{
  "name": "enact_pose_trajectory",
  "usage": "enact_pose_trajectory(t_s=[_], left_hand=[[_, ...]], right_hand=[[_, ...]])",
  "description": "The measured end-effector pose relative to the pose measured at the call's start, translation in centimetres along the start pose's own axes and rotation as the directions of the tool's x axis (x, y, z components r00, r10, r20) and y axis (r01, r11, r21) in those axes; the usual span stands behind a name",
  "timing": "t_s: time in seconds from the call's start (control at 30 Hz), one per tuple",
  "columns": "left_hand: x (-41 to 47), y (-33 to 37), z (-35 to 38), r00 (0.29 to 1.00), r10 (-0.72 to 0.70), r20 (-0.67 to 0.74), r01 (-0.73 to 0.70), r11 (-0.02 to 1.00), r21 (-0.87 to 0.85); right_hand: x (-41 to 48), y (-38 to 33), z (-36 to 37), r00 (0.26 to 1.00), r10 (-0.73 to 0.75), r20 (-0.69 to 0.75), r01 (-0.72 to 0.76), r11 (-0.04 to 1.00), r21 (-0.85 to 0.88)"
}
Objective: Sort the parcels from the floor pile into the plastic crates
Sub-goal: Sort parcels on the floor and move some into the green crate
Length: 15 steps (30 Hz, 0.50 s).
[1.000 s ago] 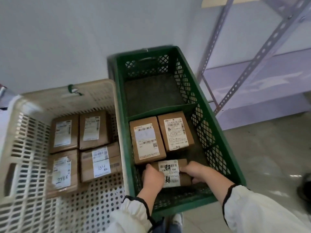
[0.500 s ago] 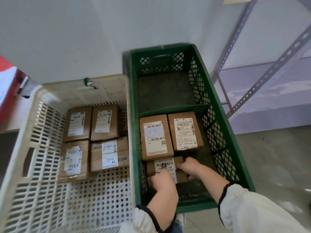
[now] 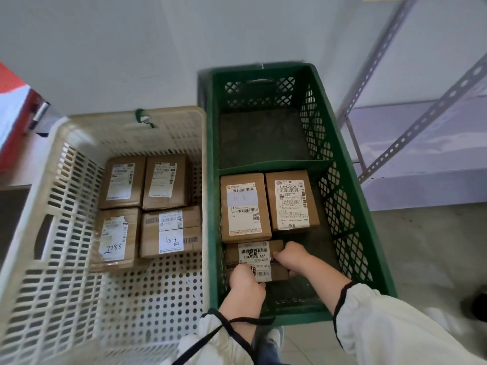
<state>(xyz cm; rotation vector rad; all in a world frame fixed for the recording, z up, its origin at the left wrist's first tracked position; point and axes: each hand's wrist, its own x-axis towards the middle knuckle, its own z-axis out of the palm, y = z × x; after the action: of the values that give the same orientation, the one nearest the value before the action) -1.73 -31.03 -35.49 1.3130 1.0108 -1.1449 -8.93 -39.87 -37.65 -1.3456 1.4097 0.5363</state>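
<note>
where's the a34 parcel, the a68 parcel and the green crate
a34 parcel (image 3: 170, 241): head view, on its white label, at the handwritten A34
a68 parcel (image 3: 255, 256): head view, on its barcode label
green crate (image 3: 259, 93): head view, on the far mesh wall

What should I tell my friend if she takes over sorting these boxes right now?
Left hand: grips the near edge of the small parcel.
Right hand: grips the parcel's right end.
Where: that parcel sits low in the green crate, near compartment, in front of two parcels. Four parcels lie in the white crate.
Done: six parcels sorted, a seventh being placed.
Left: let go, then fetch more; the floor pile is out of view.
</note>
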Motion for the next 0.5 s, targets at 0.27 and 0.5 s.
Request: enact_pose_trajectory(t_s=[0.27,0.5], left_hand=[[-3.4,1.6,-0.1,0.991,0.120,0.050,-0.128,0.967,0.220],[-11.1,3.9,-3.0,0.926,0.216,0.311,-0.282,0.941,0.186]], right_hand=[[-2.6,-0.1,0.0,0.975,-0.101,-0.199,0.100,0.995,-0.014],[-11.2,-4.4,-1.2,0.849,-0.452,-0.275,0.426,0.892,-0.152]])
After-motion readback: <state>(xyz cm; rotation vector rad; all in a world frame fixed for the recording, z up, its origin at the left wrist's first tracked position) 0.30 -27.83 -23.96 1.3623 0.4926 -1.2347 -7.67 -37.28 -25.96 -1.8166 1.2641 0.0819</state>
